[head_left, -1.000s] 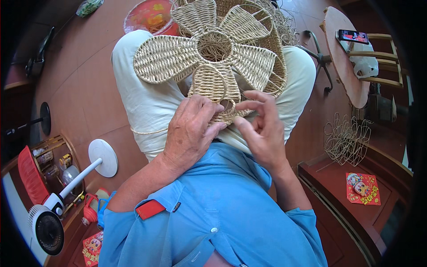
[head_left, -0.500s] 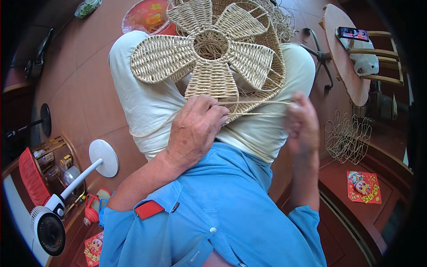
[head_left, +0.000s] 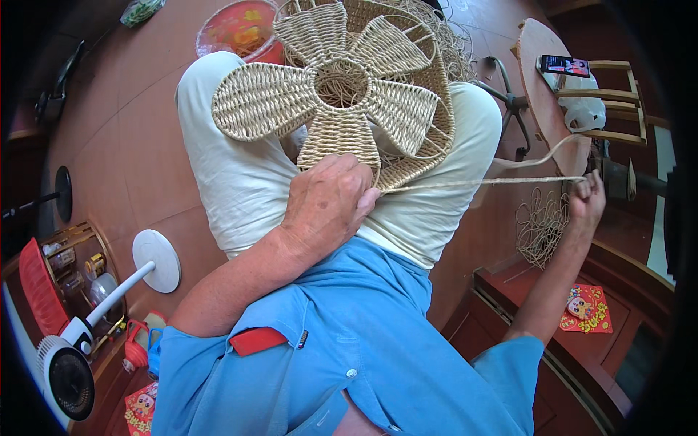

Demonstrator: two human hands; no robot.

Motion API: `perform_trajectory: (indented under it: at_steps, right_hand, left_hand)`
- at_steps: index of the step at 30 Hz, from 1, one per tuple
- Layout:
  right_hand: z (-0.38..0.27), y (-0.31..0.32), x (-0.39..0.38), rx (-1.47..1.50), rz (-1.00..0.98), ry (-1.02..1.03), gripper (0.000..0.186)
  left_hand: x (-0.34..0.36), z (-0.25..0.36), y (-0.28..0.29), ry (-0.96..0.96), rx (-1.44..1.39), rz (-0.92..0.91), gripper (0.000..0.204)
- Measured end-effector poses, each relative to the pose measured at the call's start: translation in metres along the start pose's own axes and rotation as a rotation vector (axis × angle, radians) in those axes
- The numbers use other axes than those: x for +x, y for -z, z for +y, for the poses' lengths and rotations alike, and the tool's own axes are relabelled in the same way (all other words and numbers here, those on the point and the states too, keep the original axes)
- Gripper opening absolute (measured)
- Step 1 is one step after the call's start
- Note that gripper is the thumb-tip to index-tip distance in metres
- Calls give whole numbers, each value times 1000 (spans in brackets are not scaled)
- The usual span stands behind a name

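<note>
A flower-shaped woven straw piece [head_left: 265,102] with several petals and a round hole lies across my lap. Some petals are fully woven; those at the right show bare loop frames. Beneath it is a woven basket [head_left: 445,109] of the same material. My left hand [head_left: 329,192] is closed on the lower petal's end, its fingertips partly hidden. From there a straw cord [head_left: 480,182] runs taut to my right hand [head_left: 587,198], closed on it far out to the right. The cord's loose end trails in the air, blurred, above that hand.
Loose cord lies in a coil [head_left: 542,225] at the right and a heap [head_left: 462,47] behind the basket. A red tub [head_left: 225,33] stands far left. A round wooden table [head_left: 534,80] holds a phone [head_left: 565,66]. At left is a white fan [head_left: 69,374].
My right hand has swung outward to the right, drawing the cord out long and straight. My left hand stays at the lower petal.
</note>
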State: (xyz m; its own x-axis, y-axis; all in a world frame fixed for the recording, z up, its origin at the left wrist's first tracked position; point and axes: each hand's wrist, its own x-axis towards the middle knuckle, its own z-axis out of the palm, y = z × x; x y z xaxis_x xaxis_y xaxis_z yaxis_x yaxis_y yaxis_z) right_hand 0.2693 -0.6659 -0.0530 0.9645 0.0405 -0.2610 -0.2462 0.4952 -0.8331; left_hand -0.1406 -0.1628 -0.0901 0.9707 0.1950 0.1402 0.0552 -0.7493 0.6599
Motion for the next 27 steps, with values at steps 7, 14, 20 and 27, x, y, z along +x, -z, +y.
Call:
perform_trajectory:
  at_steps: [7,14,20,27]
  right_hand:
    - [16,-137,-26,-692,-155,300,37]
    - [169,-232,-212,-1217,-592,387,27]
    - [242,-243,-273,-1414,-833,331,41]
    - [257,-244,-275,-1315,-956,142,76]
  left_hand:
    - [2,-1,-7,32,4,1,25]
    - [5,4,-16,16,55,48,22]
    - [5,2,-16,-15,46,55,21]
    - [3,0,-19,5,22,80,24]
